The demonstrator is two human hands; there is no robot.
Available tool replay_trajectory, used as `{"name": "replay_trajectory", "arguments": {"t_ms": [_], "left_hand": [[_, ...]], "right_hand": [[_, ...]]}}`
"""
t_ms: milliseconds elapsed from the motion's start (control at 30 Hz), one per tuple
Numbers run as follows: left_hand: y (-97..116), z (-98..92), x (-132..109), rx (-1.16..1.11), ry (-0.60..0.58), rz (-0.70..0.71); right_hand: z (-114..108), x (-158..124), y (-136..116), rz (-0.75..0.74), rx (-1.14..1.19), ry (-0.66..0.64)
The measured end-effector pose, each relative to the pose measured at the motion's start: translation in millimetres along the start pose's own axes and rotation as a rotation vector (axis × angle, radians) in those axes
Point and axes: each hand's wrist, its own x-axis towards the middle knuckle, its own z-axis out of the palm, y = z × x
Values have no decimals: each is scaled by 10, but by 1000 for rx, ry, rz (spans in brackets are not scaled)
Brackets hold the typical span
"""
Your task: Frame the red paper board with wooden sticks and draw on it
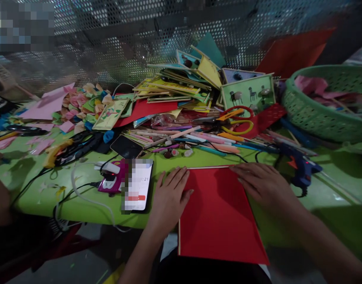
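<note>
Red rectangular sheet with pale stick edging [218, 217], overhanging the near edge of the glossy green table [83, 215]. Left hand [171, 195] palm down, fingers outstretched, on its upper left corner; right hand [260, 185] likewise flattened, at its upper right corner; nothing gripped. One magenta plastic socket block [108, 184], one white-screened phone [143, 189], one dark-blue glue gun [303, 169]; then one round green perforated plastic basket [319, 122], holding crumpled pink material [312, 88], perhaps paper.

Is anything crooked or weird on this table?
Yes, the pile of cards at the back looks crooked, with cards jutting out at different angles. The nearest red sheet also pokes past the front edge of the table.
</note>
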Motion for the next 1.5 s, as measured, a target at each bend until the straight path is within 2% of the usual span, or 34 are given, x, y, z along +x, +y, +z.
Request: {"name": "replay_trajectory", "arguments": {"t_ms": [300,867,1067,1500], "left_hand": [[5,-9,15,0,-10,8],[22,-23,35,6,-29,-2],[30,-44,38,-27,-42,-26],[39,-34,7,-51,-32,-36]], "right_hand": [[26,9,-4,36,3,-71],[79,-3,2,79,26,-50],[96,0,11,30,-9,-39],[101,-15,7,36,-68,-83]]}}
